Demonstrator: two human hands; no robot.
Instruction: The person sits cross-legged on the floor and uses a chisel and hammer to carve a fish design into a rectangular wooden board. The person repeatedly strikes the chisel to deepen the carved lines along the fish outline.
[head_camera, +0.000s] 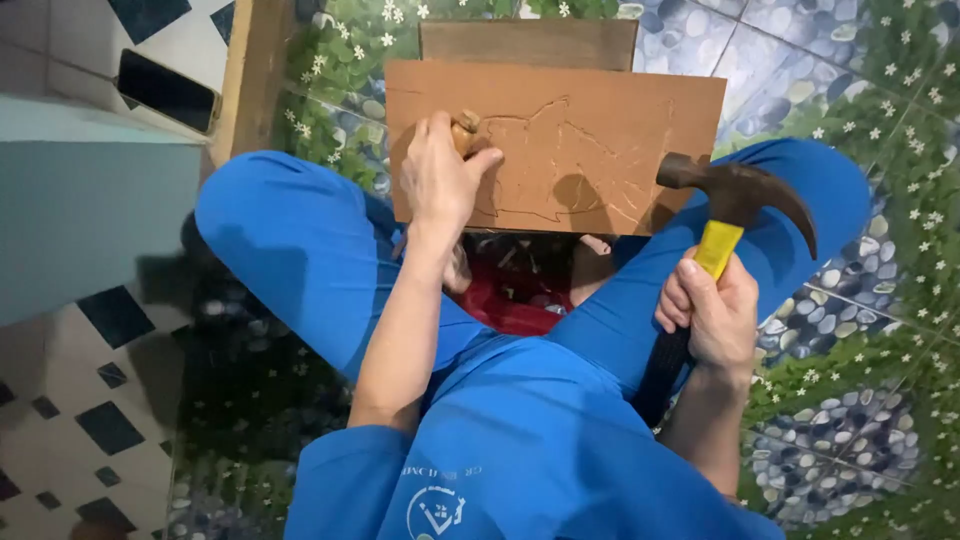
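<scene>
Two hands busy. My left hand (437, 180) is curled tight round a chisel (465, 131), only its rounded wooden butt showing above my thumb; blade hidden under the hand, tip presumably on the board (590, 140). My right hand (712, 312) is wrapped shut round the hammer (735, 195) at the yellow-and-black grip, just below the head, claw pointing right, head raised beside the board and apart from the chisel.

Board rests flat across my crossed legs in blue trousers (300, 250), a faint carved outline cut into it, a second plank (528, 42) behind it. Handling guess: hammer is head-heavy, stiff, grip looks rubbery so not slippery; choked up like this gives control, less force. Chisel is light, rigid, hold mid-handle, butt clear. Board stiff but thin, could shift on my knees.

Red thing (515, 300) between my legs, unclear. Phone (166, 90) on the tiled floor (60, 420), well apart.
</scene>
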